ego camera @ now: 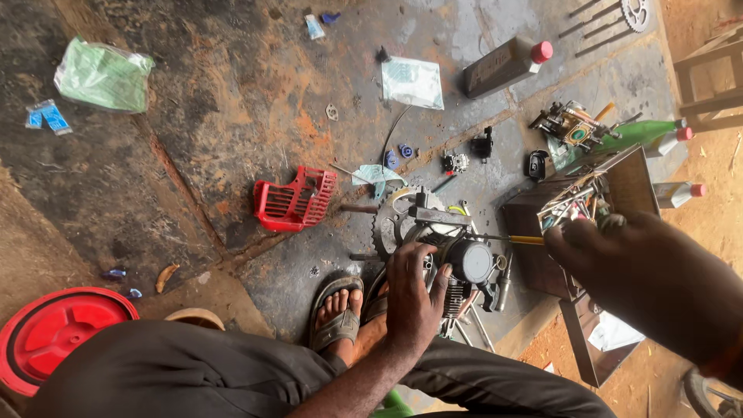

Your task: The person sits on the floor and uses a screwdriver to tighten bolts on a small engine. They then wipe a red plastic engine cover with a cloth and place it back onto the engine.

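Observation:
A small engine (453, 251) with grey metal parts and a black round cover sits on the stained floor in front of my feet. My left hand (414, 290) rests on its near side, fingers spread over the casing. My right hand (600, 244) grips the yellow handle of a screwdriver (520, 239), whose thin shaft points left onto the top of the engine. A toothed metal wheel (385, 226) lies just behind the engine.
A red plastic engine cover (294, 201) lies to the left. An open dark toolbox (596, 205) full of tools stands at the right. Bottles (507, 66), plastic bags (412, 81) and small parts are scattered behind. A red round lid (50, 333) sits at lower left.

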